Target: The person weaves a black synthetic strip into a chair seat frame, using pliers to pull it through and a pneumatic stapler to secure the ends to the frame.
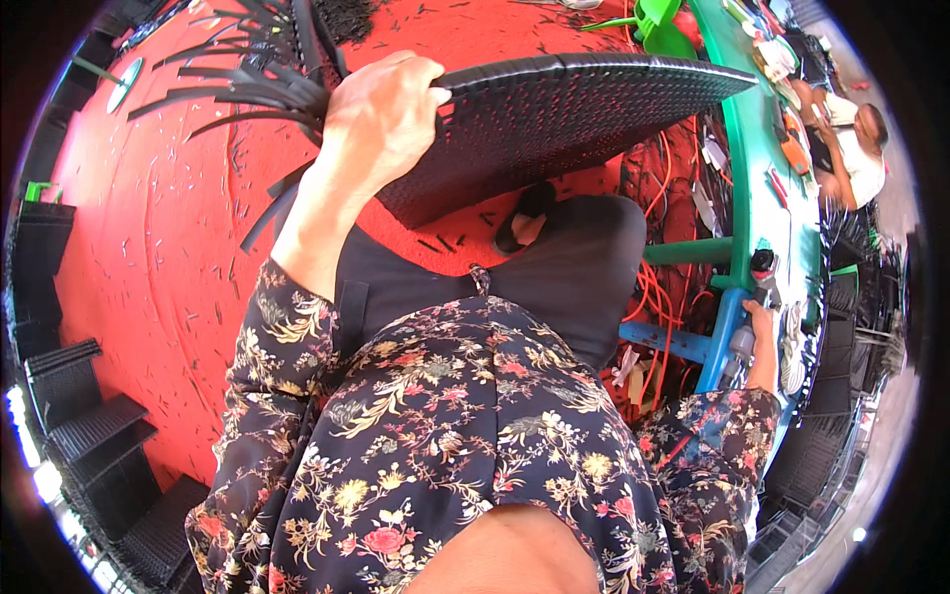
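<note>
A black woven panel (554,129) of flat plastic strips stands tilted in front of my knees. My left hand (381,124) is closed over its top left edge, fingers curled round the rim. Long loose black strips (262,94) fan out to the left of that hand. Off to the right, my right hand (760,332) is closed round a dark and grey hand tool (744,342) beside the green table. I cannot make out the tool's exact kind, and the hand hides part of it.
A long green table (747,129) with tools and scraps runs along the right, near a blue stool-like frame (683,342). Orange hoses (653,287) trail beneath it. Black strip offcuts litter the red floor (148,267). Another person (856,148) sits beyond the table. Black woven pieces (99,426) stand at left.
</note>
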`<state>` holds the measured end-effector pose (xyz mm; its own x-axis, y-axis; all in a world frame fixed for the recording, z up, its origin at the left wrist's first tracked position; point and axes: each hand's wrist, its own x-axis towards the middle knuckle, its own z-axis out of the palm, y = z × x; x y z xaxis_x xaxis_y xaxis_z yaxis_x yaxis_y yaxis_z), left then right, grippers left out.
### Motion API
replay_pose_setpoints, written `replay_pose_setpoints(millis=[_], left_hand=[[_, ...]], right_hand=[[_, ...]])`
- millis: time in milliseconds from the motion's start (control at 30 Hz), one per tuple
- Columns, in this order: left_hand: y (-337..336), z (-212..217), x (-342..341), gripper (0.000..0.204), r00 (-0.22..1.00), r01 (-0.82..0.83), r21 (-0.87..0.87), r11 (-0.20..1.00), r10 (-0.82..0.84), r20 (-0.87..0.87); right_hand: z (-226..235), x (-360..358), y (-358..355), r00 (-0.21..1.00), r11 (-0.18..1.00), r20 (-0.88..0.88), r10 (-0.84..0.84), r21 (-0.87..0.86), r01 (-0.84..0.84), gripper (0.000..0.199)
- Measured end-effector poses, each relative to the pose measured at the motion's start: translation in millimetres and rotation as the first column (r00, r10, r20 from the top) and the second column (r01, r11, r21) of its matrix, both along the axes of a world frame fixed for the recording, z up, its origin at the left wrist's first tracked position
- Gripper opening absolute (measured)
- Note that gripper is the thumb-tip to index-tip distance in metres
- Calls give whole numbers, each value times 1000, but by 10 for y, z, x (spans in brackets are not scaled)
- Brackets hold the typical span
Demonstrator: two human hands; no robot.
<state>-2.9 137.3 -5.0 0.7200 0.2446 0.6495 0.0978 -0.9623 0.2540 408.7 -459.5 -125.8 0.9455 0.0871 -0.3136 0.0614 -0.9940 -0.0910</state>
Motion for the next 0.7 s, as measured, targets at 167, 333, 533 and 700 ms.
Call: replay_pose_setpoints(millis=[167, 333, 533, 700], left_hand=[[-32, 0, 90, 12, 987, -117, -113, 987, 103, -124], [-30, -118, 117, 12, 987, -145, -105, 984, 137, -79], [52, -68, 160, 10, 986, -91, -78, 993, 79, -145], [113, -81, 170, 12, 995, 18, -98, 995, -27, -92]], right_hand=[[186, -96, -3, 994, 992, 25, -107, -63, 108, 34], [783, -276, 210, 977, 953, 11, -211, 226, 203, 32], [1861, -1419, 1536, 989, 670, -66, 129, 741, -38, 18], [2384, -2337, 2769, 905, 395, -87, 417, 914, -94, 43]])
